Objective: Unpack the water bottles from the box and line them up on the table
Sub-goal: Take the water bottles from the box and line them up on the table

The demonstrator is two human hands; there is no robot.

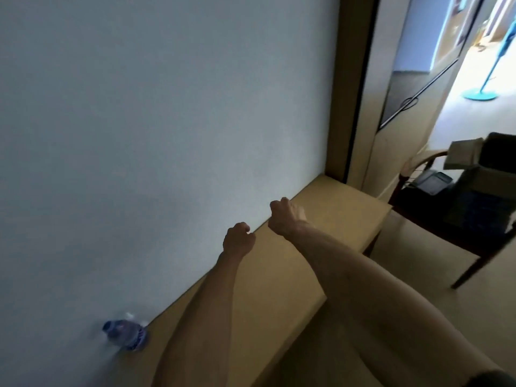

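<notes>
Pale wall, tan counter [335, 208] along it. One water bottle [125, 335] lower left, blurred, probably upright. Left hand [238, 240] and right hand [286, 216] curled, holding nothing. Bottle likely thin, squashy: grip mid-body.

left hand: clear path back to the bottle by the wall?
Probably yes. The left hand hovers over the table, curled and holding nothing; the bottle stands at the wall, nearer the person. Nothing shows between them, though the image is blurred.
</notes>
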